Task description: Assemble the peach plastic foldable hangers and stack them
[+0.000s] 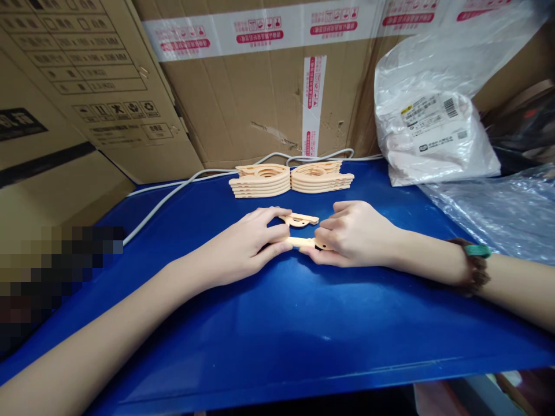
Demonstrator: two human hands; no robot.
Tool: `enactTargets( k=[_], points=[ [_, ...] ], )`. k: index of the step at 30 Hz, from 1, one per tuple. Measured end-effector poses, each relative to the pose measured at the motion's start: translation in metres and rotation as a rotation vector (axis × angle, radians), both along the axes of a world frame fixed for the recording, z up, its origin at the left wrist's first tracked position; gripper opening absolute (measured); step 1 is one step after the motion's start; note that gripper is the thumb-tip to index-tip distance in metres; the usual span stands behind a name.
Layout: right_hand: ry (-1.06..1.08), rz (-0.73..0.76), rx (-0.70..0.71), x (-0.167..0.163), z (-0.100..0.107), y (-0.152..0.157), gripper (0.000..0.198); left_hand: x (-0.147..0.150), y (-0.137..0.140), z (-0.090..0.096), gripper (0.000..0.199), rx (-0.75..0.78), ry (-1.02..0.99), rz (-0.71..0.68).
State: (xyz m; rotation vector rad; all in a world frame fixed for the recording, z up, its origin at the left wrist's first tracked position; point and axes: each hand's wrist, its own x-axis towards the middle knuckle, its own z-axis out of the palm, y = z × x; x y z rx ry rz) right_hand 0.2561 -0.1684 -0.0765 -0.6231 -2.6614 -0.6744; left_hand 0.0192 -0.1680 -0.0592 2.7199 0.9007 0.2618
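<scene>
My left hand (260,238) is closed, thumb and fingertips pinching the left end of a slim beige plastic piece (301,241), which looks like part of a folding clothes hanger. My right hand (353,237) is closed around the right end of the same piece, with a small dark hole showing near its fingers. Just behind it, by my left index finger, is a second beige part (306,220) with a curved cutout; I cannot tell whether the two are joined. Further back, two stacks of similar beige pieces, a left stack (260,188) and a right stack (323,184), stand end to end.
Both forearms extend over a blue table (260,341). A white cable (160,202) runs along its back edge before a taped cardboard box (243,98). Another printed carton (117,138) stands left. A white plastic mailer bag (437,144) and clear plastic wrap (489,202) lie right.
</scene>
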Motion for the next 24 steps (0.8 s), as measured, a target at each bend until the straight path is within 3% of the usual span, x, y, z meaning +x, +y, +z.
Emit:
enactTargets(
  k=[5,12,19,24],
  points=[
    [0.014,0.123,-0.009,-0.001,-0.002,-0.002,0.048,0.000,0.002,0.003,0.030,0.002,-0.013,0.027],
    [0.046,0.293,-0.165,-0.002,-0.003,-0.009,0.031,-0.008,0.011,-0.001,0.033,0.054,-0.027,0.082],
    [0.049,0.275,-0.248,-0.005,0.002,-0.007,0.043,-0.010,0.012,-0.003,0.036,0.145,0.009,0.089],
    [0.025,0.259,-0.295,-0.005,0.006,-0.006,0.040,-0.008,0.009,-0.001,0.036,0.152,0.023,0.086]
  ],
)
